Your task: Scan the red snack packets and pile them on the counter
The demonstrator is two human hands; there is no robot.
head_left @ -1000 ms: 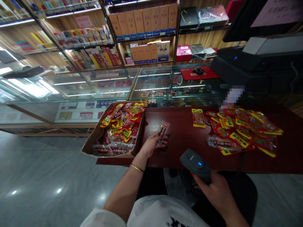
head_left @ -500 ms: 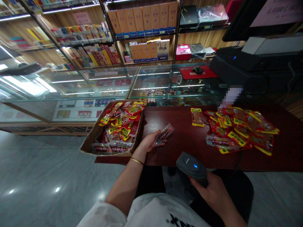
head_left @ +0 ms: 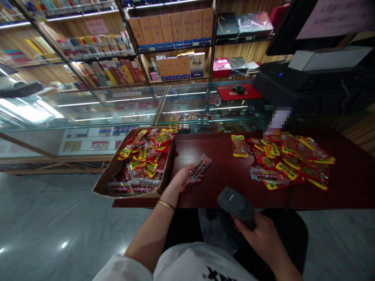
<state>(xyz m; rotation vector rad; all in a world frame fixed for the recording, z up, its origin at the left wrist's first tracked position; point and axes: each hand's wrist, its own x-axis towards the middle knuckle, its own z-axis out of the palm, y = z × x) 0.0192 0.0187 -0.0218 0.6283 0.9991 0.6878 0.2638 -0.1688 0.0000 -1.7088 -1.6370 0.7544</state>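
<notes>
Two hands, seen by the wearer's clock: the right hand point(head_left: 263, 233) grips a scanner point(head_left: 236, 203) at two, its blue light just gone dark, perhaps between readings; at twelve the left hand point(head_left: 181, 178) pinches a clear packet point(head_left: 200, 167). Beyond: carton point(head_left: 102, 182), eleven; heaped packets point(head_left: 288, 162), two.

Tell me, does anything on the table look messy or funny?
One red-and-yellow snack packet lies by itself, left of the jumbled pile, as if it strayed. The cardboard box seems to poke past the table's left edge. I see nothing spilled.
</notes>
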